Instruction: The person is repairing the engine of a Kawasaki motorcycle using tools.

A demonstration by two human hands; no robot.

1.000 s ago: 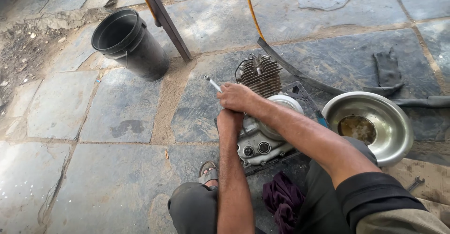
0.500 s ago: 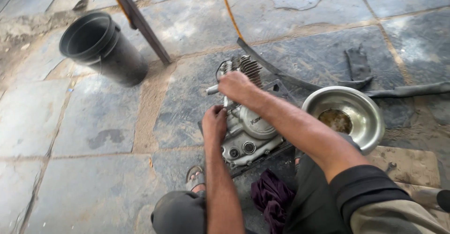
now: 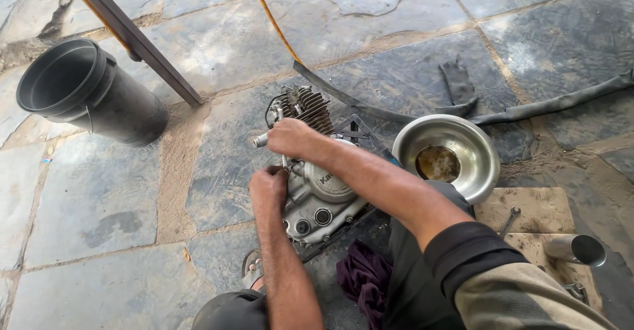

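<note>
Hands meet over a small motorcycle engine [image 3: 317, 184] that sits on the stone floor [image 3: 99, 198], near the middle of the paving and just in front of the person's knees. In the head view now, the right hand [image 3: 290, 138] is curled shut around a slim metal tool whose silver tip [image 3: 259, 141] pokes out to the left, beside the finned cylinder [image 3: 305, 105]. The left hand [image 3: 267, 188] is also closed, fingers [image 3: 272, 171] bent down onto the left edge of the round grey side cover; whether it pinches a small part there I cannot tell.

Compared with the earlier head views, the two hands sit closer together: a second ago the left hand lay lower on the casing while the right held the tool up at the cylinder. Now the tool has come down toward the joint of cover and cylinder, and the camera has leaned in, so the work looks settled on that one spot.

A black bucket [image 3: 86, 92] stands toward the far left corner of the floor. A steel bowl [image 3: 449, 155] with brown residue rests just right of the engine, a wrench [image 3: 510, 221] and a metal tube [image 3: 576, 248] lie further right, and a purple rag [image 3: 363, 280] lies beside the near knee.
</note>
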